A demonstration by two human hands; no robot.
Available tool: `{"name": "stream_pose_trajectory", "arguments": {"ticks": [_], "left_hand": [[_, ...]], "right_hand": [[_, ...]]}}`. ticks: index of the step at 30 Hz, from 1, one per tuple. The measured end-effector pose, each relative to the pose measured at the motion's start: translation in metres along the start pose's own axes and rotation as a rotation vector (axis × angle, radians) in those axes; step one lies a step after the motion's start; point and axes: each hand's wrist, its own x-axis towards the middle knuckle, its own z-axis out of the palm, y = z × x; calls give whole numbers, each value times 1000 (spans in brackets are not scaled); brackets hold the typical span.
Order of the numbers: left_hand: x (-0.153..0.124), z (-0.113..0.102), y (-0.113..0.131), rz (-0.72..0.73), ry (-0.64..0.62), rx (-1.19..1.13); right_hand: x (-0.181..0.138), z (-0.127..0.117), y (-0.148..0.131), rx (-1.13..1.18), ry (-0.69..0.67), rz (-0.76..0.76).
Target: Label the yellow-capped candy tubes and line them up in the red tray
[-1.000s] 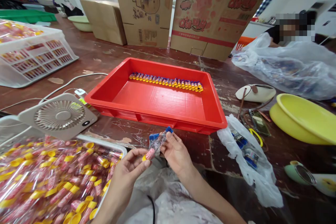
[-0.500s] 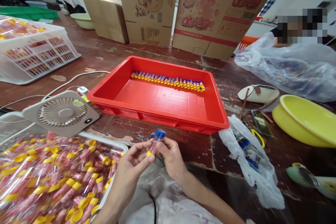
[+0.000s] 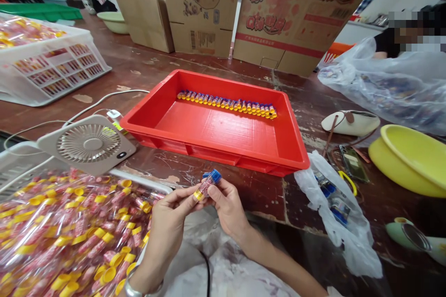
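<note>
- Now both hands meet low in the middle of the frame, over the near edge of the desk [image 3: 139,74]. They are pinched on one small clear candy tube [image 3: 206,184].
- The left hand [image 3: 167,222] grips the tube's yellow-capped lower end [image 3: 198,195] between thumb and fingertips.
- The right hand [image 3: 228,206] closes its thumb and fingers round the upper part, just under the blue cap [image 3: 215,176].
- The tube tilts up to the right, clear of the desk and of every container.
- Judging by the grip, the step in hand is seating or checking the blue cap on this tube.
- A red tray [image 3: 216,160] sits beyond the hands in the centre. A single row of capped tubes [image 3: 226,103] lies along its far wall, and the rest of its floor is bare.
- At lower left a white crate [image 3: 139,177] holds a heap of yellow-capped tubes under clear film [image 3: 69,227]. A small white fan [image 3: 88,143] lies just behind it.
- At lower right a thin plastic bag [image 3: 331,195] holds loose blue caps, near the tray's corner.
- Farther right stands a yellow basin [image 3: 407,158].
- At upper right another person [image 3: 386,41] sits behind a large clear bag [image 3: 386,83], well apart from the hands.
</note>
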Motion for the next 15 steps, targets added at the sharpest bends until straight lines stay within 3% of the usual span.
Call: {"name": "stream_pose_trajectory", "arguments": {"ticks": [15], "left_hand": [[4, 1, -3, 1, 52, -39]], "right_hand": [[0, -1, 3, 1, -5, -4]]}}
